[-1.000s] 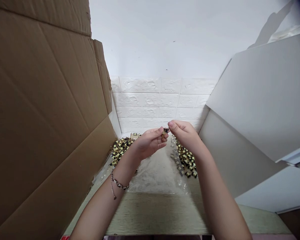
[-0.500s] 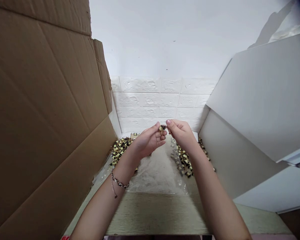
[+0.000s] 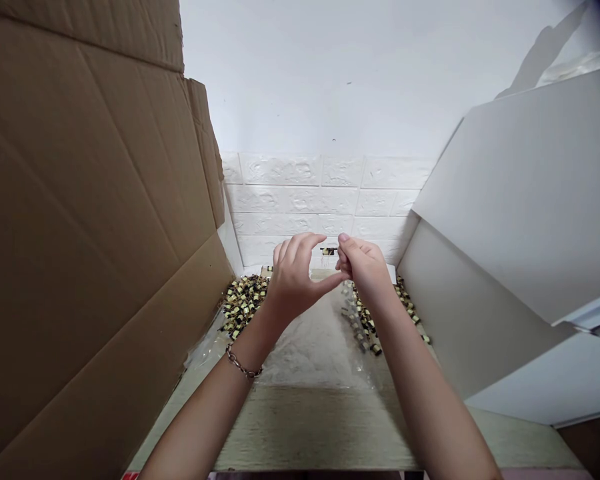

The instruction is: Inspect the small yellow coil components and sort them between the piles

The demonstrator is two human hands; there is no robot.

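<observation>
A small black and yellow part (image 3: 329, 251) is pinched in the fingertips of my right hand (image 3: 363, 267), raised above the table. My left hand (image 3: 295, 280) is beside it with fingers apart and curved, thumb stretched toward my right hand, holding nothing that I can see. Below my left hand lies a pile of the same small parts (image 3: 243, 303). Another pile of parts (image 3: 373, 320) lies under my right wrist. A clear plastic sheet (image 3: 310, 350) covers the table between the piles. A chain bracelet (image 3: 243, 367) is on my left wrist.
A tall brown cardboard sheet (image 3: 90, 220) stands along the left. White boards or boxes (image 3: 525, 220) close the right side. A white brick-pattern wall (image 3: 320, 200) is at the back. The pale table top (image 3: 320, 427) runs to the near edge.
Both hands have risen slightly. My left hand has let go of the small part and opened its fingers; the part now stays in my right fingertips.
</observation>
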